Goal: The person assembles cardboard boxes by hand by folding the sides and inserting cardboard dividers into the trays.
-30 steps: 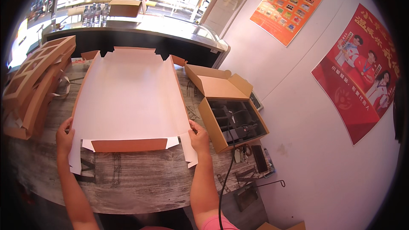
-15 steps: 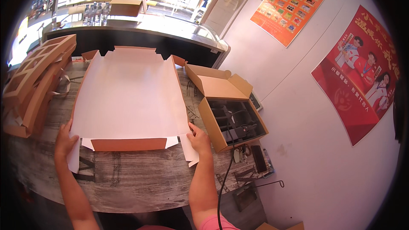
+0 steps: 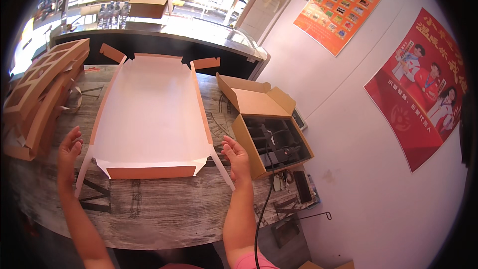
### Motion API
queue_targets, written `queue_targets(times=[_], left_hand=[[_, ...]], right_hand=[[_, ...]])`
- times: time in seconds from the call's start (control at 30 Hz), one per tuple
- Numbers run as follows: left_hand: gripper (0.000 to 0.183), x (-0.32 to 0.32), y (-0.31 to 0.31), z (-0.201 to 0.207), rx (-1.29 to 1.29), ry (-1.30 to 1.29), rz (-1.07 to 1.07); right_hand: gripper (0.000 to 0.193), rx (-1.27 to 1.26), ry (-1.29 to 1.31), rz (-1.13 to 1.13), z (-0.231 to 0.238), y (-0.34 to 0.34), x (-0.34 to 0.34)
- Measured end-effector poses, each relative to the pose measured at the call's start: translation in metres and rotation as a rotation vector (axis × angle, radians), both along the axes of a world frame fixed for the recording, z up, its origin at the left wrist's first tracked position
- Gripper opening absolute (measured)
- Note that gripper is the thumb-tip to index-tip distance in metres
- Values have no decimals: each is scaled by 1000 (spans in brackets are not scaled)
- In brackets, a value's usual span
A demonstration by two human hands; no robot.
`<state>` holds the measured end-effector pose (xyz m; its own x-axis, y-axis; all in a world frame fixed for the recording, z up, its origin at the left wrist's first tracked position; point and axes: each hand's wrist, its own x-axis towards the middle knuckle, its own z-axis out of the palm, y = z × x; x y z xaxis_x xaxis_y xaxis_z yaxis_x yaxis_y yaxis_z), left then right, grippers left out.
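A large cardboard box blank (image 3: 152,109), white inside and brown outside, lies on the wood-grain table (image 3: 149,209). Its two long sides stand raised, and its front panel is tilted up. Narrow end flaps stick out at all four corners. Just left of the blank, my left hand (image 3: 68,153) is held apart from it with curved fingers and nothing in them. On the other side, my right hand (image 3: 237,160) is likewise empty, its fingers loosely bent beside the near right flap (image 3: 222,168). Whether that hand brushes the flap I cannot tell.
Folded cardboard pieces with cut-out windows (image 3: 47,89) are stacked at the left. An open carton (image 3: 254,157) holding black equipment stands at the right, a black cable (image 3: 266,204) running from it. Behind is a counter (image 3: 199,32) with bottles and a box.
Both hands have let go of the blank's long sides and moved outward. Those sides now stand steeper, the far flaps have swung up and outward, and the near flaps point more edge-on.
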<state>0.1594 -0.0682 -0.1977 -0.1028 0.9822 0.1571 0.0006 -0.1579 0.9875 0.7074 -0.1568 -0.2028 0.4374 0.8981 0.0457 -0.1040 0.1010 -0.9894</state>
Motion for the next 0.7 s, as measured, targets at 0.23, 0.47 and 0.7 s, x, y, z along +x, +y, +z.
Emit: queue_targets(times=[0.23, 0.47, 0.7], left_hand=[[38, 1, -6, 9, -54, 39, -107], [34, 1, 6, -11, -54, 64, -206], [56, 18, -5, 8, -17, 132, -298]], right_hand=[[35, 61, 39, 97, -2, 0, 1], [33, -40, 103, 57, 0, 2, -3], [52, -5, -111, 181, -5, 5, -13]])
